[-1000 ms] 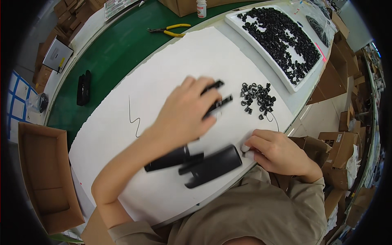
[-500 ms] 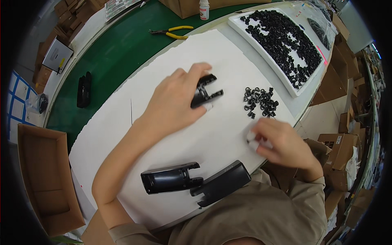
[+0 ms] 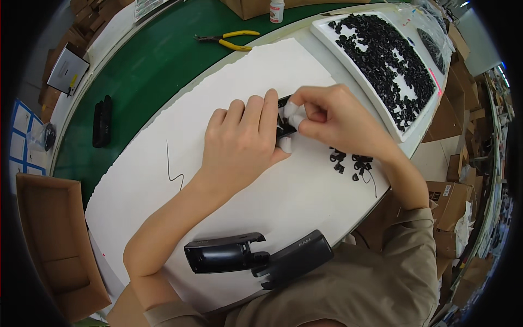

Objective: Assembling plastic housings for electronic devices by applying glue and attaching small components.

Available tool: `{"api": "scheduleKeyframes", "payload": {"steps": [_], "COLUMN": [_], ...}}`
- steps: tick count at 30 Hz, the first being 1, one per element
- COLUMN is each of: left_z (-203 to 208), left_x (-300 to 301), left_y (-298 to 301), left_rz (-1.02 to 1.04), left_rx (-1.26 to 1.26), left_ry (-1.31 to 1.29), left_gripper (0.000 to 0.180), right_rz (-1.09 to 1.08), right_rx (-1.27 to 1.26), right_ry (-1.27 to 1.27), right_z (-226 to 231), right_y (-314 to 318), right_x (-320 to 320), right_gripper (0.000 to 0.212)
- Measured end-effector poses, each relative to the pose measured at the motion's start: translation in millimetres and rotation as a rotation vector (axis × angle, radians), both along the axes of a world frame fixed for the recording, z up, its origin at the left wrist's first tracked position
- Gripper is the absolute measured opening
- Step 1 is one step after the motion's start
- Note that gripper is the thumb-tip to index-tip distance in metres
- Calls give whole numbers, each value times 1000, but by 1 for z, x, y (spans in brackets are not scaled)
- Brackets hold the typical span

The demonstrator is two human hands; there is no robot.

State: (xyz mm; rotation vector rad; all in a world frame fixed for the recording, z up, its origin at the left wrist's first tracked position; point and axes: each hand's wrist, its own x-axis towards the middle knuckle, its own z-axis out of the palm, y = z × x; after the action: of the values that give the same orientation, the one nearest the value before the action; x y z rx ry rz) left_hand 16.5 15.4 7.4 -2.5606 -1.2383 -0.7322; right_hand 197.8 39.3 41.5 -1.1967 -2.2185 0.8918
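My left hand (image 3: 239,133) is wrapped round a black plastic housing (image 3: 284,129) above the white sheet (image 3: 218,201), covering most of it. At the housing's forked end, my right hand (image 3: 340,117) pinches with white-covered fingertips. What sits between those fingertips is hidden. Small black ring-like plastic parts (image 3: 362,163) lie in a loose pile below my right wrist, partly covered by it. Nearer my body rest two more black housings: one with its hollow side up (image 3: 220,257), the other with its smooth outer face up (image 3: 299,259), their ends touching.
A white tray (image 3: 395,129) of small black parts stands at the far right. Yellow-handled pliers (image 3: 237,41) and a small white bottle (image 3: 276,12) are at the back. Another black piece (image 3: 102,122) lies on the green mat (image 3: 141,71). An open cardboard box (image 3: 62,240) sits at left.
My right hand has moved from beside the small-part pile up and left to the housing in my left hand. The left hand keeps its hold, its fingers now closer together.
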Motion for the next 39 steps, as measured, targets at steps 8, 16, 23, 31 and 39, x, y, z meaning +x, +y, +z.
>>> {"api": "scheduleKeyframes", "payload": {"steps": [8, 16, 23, 31, 39], "left_z": [-8, -13, -5, -5, -10], "left_x": [0, 1, 4, 3, 3], "left_y": [3, 6, 0, 1, 4], "left_rz": [-91, -56, -11, -20, -30], "left_rx": [164, 242, 208, 111, 196], "left_ry": [-74, -39, 24, 25, -30], "left_gripper": [63, 49, 63, 77, 79], "right_rz": [87, 69, 133, 157, 137], "right_rx": [138, 217, 234, 331, 506], "right_ry": [-51, -157, -224, -337, -455], "right_z": [-4, -1, 5, 1, -6], "right_y": [-3, -4, -10, -19, -28], "right_x": [5, 4, 9, 10, 1], "right_gripper": [18, 17, 16, 23, 14]}}
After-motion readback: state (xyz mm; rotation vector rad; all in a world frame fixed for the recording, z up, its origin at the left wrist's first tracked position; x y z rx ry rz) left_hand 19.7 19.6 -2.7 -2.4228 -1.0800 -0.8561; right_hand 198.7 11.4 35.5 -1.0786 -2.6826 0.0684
